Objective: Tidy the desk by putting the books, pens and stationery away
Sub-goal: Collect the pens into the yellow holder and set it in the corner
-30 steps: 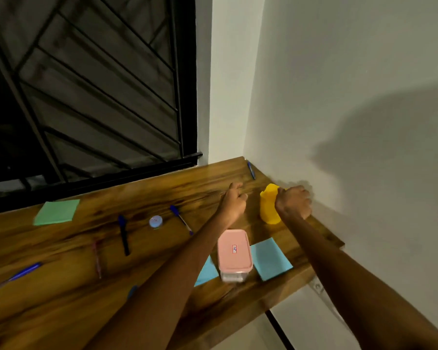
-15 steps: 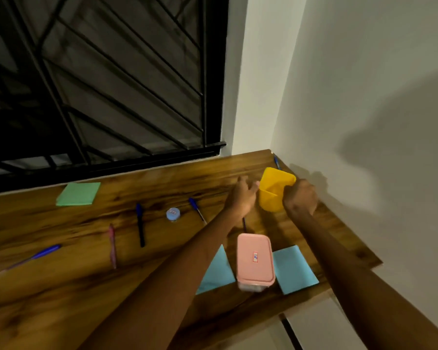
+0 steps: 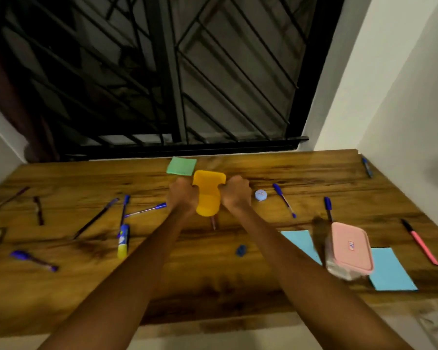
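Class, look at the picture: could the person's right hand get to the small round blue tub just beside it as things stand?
Probably yes, once free: the right hand grips the yellow cup with the left hand. The tub lies just right of it on bare desk.

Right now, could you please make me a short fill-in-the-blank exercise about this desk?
1. Both hands hold the ____ cup between them.
2. The box with the pink lid lies partly on a ____ paper sheet.
3. The note pad just behind the cup is ____.

Missing words: yellow; blue; green
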Tool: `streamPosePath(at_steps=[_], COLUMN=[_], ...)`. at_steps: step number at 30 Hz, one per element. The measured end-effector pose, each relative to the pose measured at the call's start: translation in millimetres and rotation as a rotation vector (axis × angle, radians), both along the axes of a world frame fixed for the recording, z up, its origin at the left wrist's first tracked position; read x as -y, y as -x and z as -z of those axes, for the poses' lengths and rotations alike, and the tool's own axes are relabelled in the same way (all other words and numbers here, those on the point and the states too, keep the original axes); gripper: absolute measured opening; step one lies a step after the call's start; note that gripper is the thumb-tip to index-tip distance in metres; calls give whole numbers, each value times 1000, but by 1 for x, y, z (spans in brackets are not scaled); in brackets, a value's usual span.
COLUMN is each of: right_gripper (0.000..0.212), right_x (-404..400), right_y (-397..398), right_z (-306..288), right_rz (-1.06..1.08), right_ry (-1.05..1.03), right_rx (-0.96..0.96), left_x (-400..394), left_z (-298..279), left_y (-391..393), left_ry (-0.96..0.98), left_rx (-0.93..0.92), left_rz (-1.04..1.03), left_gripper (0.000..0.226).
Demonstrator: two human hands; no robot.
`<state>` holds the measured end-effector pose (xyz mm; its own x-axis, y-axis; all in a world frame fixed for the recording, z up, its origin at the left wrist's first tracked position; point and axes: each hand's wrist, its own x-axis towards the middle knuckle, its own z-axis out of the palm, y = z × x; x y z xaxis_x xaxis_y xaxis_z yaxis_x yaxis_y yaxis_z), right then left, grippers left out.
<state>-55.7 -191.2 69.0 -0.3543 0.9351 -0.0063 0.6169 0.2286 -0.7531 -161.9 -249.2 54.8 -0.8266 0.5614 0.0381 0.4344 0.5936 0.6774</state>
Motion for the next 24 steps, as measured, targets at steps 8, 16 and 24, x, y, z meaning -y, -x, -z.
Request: streamPosePath(at_steps=[8, 16, 24], right_gripper=[22, 43, 22], right_x=[22, 7, -62], right_y=[42, 28, 6], right_z=[29, 18, 48], right_rz=[-78, 100, 115], right_ry=[104, 64, 71], right_rx=[49, -6, 147], left_x=[31, 35, -27], left_z=[36, 0, 20], left_y=[39, 0, -75], left_ry=[110, 204, 270], left_rx=[64, -388, -359], left_rz=[-29, -77, 328], left_gripper=[19, 55, 29])
